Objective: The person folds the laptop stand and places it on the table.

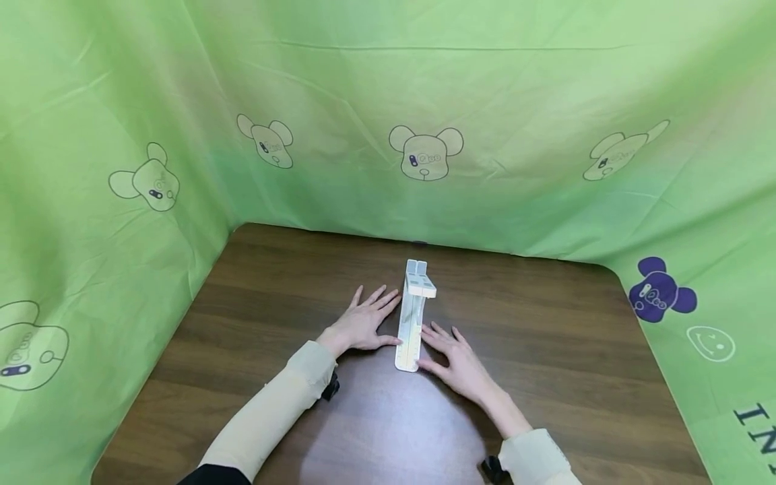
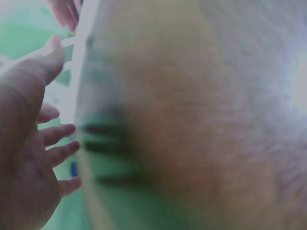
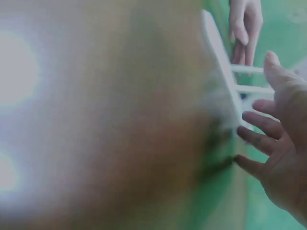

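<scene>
A long, narrow white plastic piece (image 1: 409,337) lies lengthwise near the middle of the table, with a raised shelf-like part (image 1: 421,286) towards its far end. To its left, my left hand (image 1: 364,323) is spread palm down, its thumb tip right at the long edge. My right hand (image 1: 457,367) is on the other side, fingers extended, with fingertips at the right edge near the close end. Neither hand curls round the piece. Both wrist views show the white piece (image 3: 219,52) edge-on beside loosely straight fingers (image 2: 60,153).
The brown wood-grain table (image 1: 533,316) has rounded far corners. A green curtain (image 1: 339,188) printed with bear heads surrounds it at the back and both sides. Light glares off the table's near part.
</scene>
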`<state>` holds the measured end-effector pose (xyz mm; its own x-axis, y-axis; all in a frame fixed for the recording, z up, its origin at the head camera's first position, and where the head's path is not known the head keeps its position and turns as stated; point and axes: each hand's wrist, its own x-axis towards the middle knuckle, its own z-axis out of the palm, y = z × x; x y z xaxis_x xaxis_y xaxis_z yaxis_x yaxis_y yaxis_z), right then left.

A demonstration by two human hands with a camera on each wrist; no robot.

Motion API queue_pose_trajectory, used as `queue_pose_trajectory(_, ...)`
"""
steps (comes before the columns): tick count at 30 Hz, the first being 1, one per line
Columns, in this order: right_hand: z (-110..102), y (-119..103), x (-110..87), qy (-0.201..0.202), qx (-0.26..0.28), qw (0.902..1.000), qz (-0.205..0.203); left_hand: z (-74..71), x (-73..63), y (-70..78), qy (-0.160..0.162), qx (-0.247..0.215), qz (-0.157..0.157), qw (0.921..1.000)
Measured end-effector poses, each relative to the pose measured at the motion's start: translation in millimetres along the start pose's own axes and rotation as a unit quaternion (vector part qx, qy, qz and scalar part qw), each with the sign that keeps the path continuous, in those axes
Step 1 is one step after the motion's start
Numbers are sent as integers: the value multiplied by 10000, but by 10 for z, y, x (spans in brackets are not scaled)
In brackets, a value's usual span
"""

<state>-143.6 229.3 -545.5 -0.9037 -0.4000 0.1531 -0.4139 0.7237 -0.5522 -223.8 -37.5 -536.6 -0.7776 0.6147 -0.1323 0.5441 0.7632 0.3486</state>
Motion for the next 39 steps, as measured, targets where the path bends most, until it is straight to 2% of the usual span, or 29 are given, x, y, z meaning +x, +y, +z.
queue_pose_trajectory(3,-243,40,113,256,505,9978,331,-154,-36,11,490,-584,-41,9971)
queue_pose_trajectory(5,-421,29,208,517,782,9945,473,-306,-57,44,870,-1076,-23,9904)
queue_pose_trajectory(8,-642,-29,345,728,1045,9910,402,-533,-92,118,1260,-1649,150,9781)
queue_pose_trajectory(11,-791,-109,468,747,1295,9885,227,-704,-103,197,1418,-1921,397,9703)
queue_pose_trajectory(16,-805,-196,584,522,1399,9888,-79,-793,-65,288,1335,-1818,636,9721)
queue_pose_trajectory(22,-691,-221,652,566,1247,9895,-471,-736,18,327,1439,-1498,839,9746)
queue_pose_trajectory(26,-689,-223,697,625,1158,9894,-621,-738,47,336,1512,-1425,880,9742)
queue_pose_trajectory(33,-757,-220,810,649,1103,9903,-545,-887,164,348,1324,-1528,893,9753)
queue_pose_trajectory(39,-827,-193,946,738,1052,9912,-313,-1055,286,331,1046,-1636,649,9788)
